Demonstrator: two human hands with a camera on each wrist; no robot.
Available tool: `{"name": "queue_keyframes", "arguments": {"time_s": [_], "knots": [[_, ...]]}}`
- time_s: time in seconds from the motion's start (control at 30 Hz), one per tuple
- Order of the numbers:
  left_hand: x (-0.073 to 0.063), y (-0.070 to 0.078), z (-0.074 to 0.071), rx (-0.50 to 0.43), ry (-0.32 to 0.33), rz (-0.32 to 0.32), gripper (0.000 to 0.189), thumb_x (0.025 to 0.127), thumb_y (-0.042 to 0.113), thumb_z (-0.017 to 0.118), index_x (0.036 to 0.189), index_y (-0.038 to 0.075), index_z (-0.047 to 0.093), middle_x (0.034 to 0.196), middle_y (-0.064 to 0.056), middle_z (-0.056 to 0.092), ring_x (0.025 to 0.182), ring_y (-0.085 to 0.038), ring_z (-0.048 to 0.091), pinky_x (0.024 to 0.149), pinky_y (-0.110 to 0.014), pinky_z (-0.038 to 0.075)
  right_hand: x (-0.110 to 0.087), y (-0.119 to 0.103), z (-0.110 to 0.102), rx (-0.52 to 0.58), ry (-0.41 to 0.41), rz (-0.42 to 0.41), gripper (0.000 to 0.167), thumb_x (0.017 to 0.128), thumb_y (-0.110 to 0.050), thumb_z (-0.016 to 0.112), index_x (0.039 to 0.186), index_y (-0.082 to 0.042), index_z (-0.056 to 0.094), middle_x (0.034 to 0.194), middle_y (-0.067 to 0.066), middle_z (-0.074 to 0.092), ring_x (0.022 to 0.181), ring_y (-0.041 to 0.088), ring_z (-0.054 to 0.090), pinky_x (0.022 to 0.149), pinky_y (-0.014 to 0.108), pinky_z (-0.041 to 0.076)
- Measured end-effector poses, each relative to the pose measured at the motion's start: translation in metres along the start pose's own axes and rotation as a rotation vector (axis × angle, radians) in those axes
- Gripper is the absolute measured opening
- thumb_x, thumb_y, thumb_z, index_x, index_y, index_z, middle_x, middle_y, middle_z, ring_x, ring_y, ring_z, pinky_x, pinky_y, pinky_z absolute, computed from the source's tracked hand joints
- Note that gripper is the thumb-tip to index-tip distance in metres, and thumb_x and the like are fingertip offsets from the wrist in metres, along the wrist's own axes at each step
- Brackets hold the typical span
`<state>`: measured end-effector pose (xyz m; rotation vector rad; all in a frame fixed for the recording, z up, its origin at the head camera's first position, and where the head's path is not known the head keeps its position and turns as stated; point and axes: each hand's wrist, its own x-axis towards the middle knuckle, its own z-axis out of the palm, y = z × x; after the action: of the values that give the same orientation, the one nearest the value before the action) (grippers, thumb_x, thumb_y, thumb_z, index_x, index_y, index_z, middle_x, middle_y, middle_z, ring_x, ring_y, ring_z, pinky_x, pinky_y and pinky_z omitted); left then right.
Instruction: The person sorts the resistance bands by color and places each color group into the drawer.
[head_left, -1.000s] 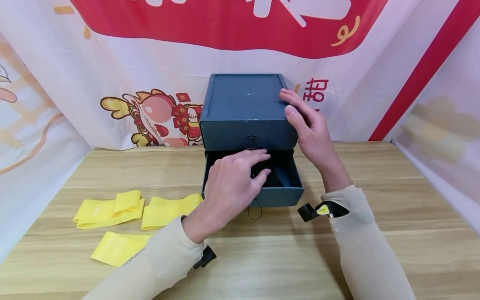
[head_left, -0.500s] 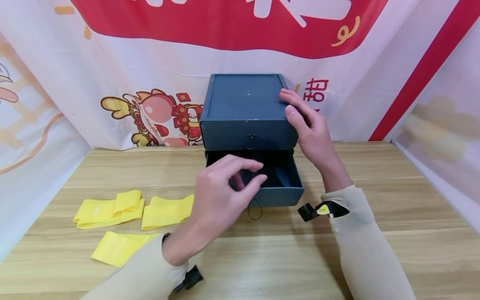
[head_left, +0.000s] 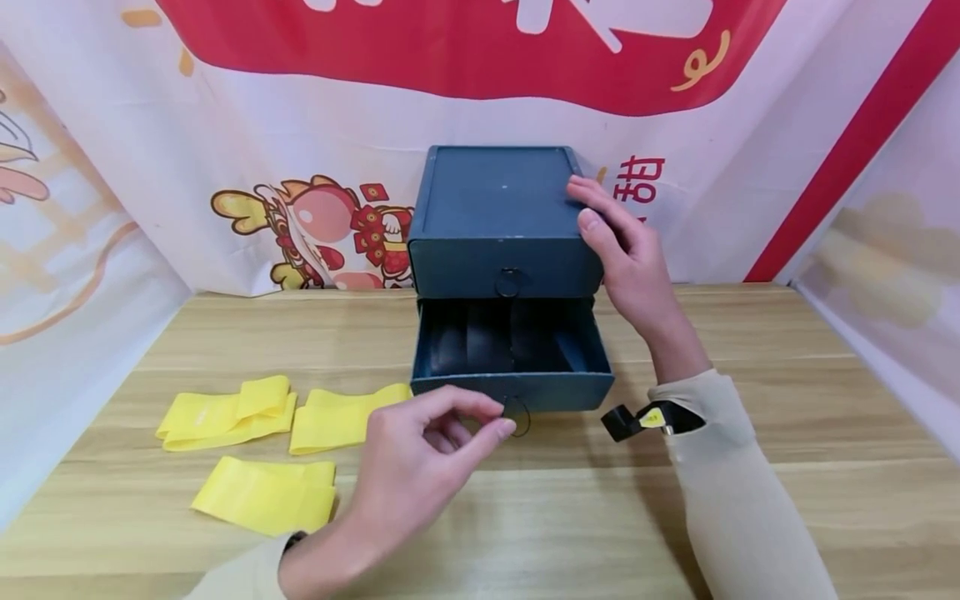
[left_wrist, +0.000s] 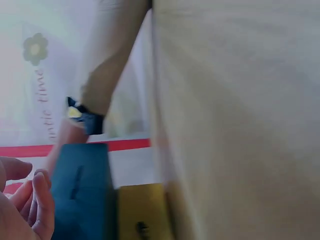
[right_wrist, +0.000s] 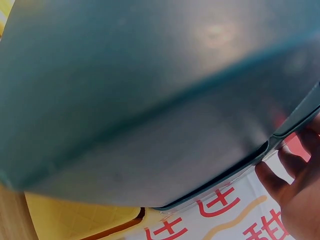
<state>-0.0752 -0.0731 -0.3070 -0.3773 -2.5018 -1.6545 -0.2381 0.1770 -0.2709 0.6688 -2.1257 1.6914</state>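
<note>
A dark blue drawer box (head_left: 495,196) stands at the back, its lower drawer (head_left: 465,392) pulled out. Dark strip-like things (head_left: 487,337) lie side by side in this drawer. My left hand (head_left: 420,454) is in front of it, finger and thumb tips a little apart at the left edge of its thin ring pull (head_left: 517,417). The left wrist view also shows this left hand (left_wrist: 27,202) with a gap between thumb and finger. My right hand (head_left: 630,258) rests on the box's upper right edge; in the right wrist view, its fingers (right_wrist: 272,181) lie along the box's edge.
Three flat folded yellow bands, (head_left: 225,417) among them, lie on the wooden table (head_left: 570,533) at left. Under the drawer, the left wrist view shows a yellow drawer front (left_wrist: 142,207). A printed curtain (head_left: 337,125) hangs close behind the box.
My left hand has come out of the lower drawer and moved down and toward me, to its ring pull. The drawer's inside shows more now. My right hand stays on the box.
</note>
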Motion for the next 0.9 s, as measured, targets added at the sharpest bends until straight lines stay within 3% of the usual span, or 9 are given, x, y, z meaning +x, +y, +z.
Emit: {"name": "queue_keyframes", "arguments": {"time_s": [0.17,0.37,0.5,0.67,0.9], "knots": [[-0.002,-0.012,0.006,-0.022,-0.056,-0.171,0.015,0.089,0.031,0.088,0.1,0.025,0.08,0.081,0.006,0.077,0.065,-0.013,0.069,0.058,-0.024,0.056,0.0,0.0,0.0,0.005,0.003,0.0,0.049,0.11,-0.035,0.053,0.156,-0.018,0.055,0.168,-0.004,0.046,0.156,0.013,0.039,0.124,0.051,0.043],[0.001,-0.019,0.011,-0.066,-0.105,-0.28,0.034,0.09,0.043,0.085,0.113,0.02,0.079,0.091,0.003,0.08,0.065,-0.017,0.072,0.053,-0.025,0.051,0.0,-0.001,0.001,0.005,0.001,-0.004,0.049,0.11,-0.035,0.052,0.156,-0.018,0.055,0.168,-0.004,0.046,0.156,0.013,0.039,0.124,0.049,0.044],[0.005,-0.02,0.015,-0.159,-0.102,-0.317,0.035,0.092,0.041,0.083,0.116,0.017,0.08,0.1,0.0,0.082,0.066,-0.019,0.074,0.056,-0.025,0.057,0.0,-0.001,0.001,-0.001,0.0,-0.002,0.05,0.11,-0.036,0.052,0.157,-0.018,0.054,0.168,-0.005,0.046,0.156,0.012,0.039,0.124,0.048,0.044],[0.009,-0.018,0.02,-0.267,-0.073,-0.337,0.021,0.096,0.026,0.08,0.113,0.014,0.081,0.1,-0.007,0.083,0.063,-0.021,0.073,0.063,-0.028,0.064,0.0,0.0,0.002,-0.01,0.0,-0.009,0.05,0.11,-0.036,0.052,0.157,-0.018,0.054,0.168,-0.005,0.046,0.156,0.012,0.039,0.124,0.047,0.044],[0.016,-0.016,0.022,-0.286,-0.064,-0.349,0.018,0.099,0.021,0.077,0.115,0.014,0.08,0.098,-0.004,0.083,0.06,-0.02,0.07,0.064,-0.026,0.063,0.0,0.0,0.001,-0.016,0.002,-0.007,0.05,0.11,-0.037,0.052,0.156,-0.019,0.055,0.168,-0.006,0.046,0.156,0.012,0.038,0.125,0.048,0.043]]}}
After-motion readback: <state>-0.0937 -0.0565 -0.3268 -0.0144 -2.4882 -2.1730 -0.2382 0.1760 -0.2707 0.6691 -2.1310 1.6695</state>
